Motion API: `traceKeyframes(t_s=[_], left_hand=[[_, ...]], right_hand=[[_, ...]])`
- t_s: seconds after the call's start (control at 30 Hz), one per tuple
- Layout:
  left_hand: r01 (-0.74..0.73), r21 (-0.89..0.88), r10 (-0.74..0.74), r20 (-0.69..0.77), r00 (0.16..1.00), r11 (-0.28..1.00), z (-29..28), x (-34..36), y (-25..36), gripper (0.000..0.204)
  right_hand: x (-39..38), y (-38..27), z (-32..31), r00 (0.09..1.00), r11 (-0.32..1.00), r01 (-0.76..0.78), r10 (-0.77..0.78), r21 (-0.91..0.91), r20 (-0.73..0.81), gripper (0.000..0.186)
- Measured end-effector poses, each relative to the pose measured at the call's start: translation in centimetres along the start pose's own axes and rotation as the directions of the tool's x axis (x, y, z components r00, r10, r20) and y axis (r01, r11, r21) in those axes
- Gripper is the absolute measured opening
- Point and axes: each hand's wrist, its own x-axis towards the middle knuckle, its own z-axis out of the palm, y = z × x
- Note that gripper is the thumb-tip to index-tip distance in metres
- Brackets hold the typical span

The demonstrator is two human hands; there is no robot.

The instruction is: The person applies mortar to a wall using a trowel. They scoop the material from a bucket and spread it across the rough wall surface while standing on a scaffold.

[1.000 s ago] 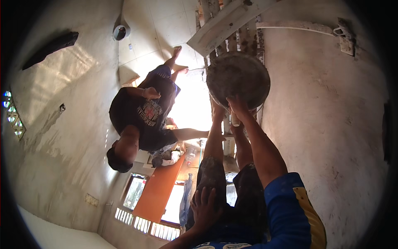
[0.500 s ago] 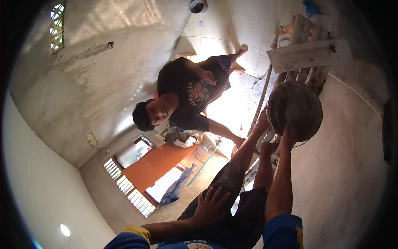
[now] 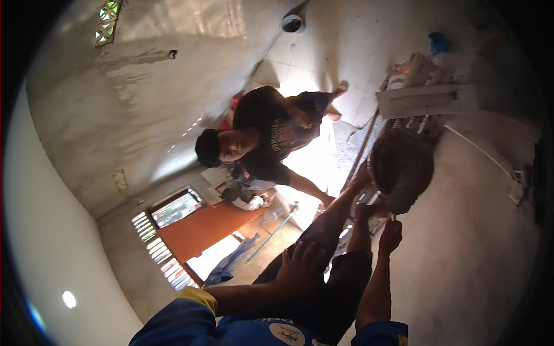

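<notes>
The left hand (image 3: 301, 266) lies spread on the person's dark-clad thigh, holding nothing. Farther out, the right hand (image 3: 390, 235) is closed around the handle of a trowel-like tool (image 3: 402, 200), its grey-coated end over the near rim of a round, dark bucket (image 3: 404, 154). Beyond the bucket lies a pale board (image 3: 424, 102) across wooden slats (image 3: 416, 70).

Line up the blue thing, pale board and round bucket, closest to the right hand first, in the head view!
1. Round bucket, just ahead of the right hand.
2. Pale board, beyond the bucket.
3. Blue thing, near the picture's top.
</notes>
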Motion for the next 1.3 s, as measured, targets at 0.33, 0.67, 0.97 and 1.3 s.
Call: traceKeyframes(t_s=[0.33, 0.67, 0.97, 1.3], left_hand=[[-0.437, -0.183, 0.378, -0.285, 0.881, 0.881, -5.0, -0.7, 2.0, 0.057], [-0.412, -0.560, 0.400, -0.152, 0.904, 0.719, -4.3, 5.2, -4.7, 0.040], [-0.301, -0.259, 0.269, -0.149, 0.951, 0.918, -10.5, 5.5, -4.3, 0.045], [-0.562, -0.095, 0.522, -0.271, 0.809, 0.821, -8.0, 12.6, -10.9, 0.051]], right_hand=[[-7.8, -5.4, -18.5, 0.970, 0.948, 0.155, -0.093, -0.276, 0.226, 0.032], [-25.9, -25.1, -56.4, 0.916, 0.924, 0.291, -0.343, 0.249, 0.205, 0.034], [-37.7, -22.3, -84.3, 0.735, 0.853, 0.281, 0.104, 0.441, -0.670, 0.033], [-36.6, -23.8, -81.1, 0.800, 0.959, 0.086, 0.095, 0.270, -0.592, 0.031]])
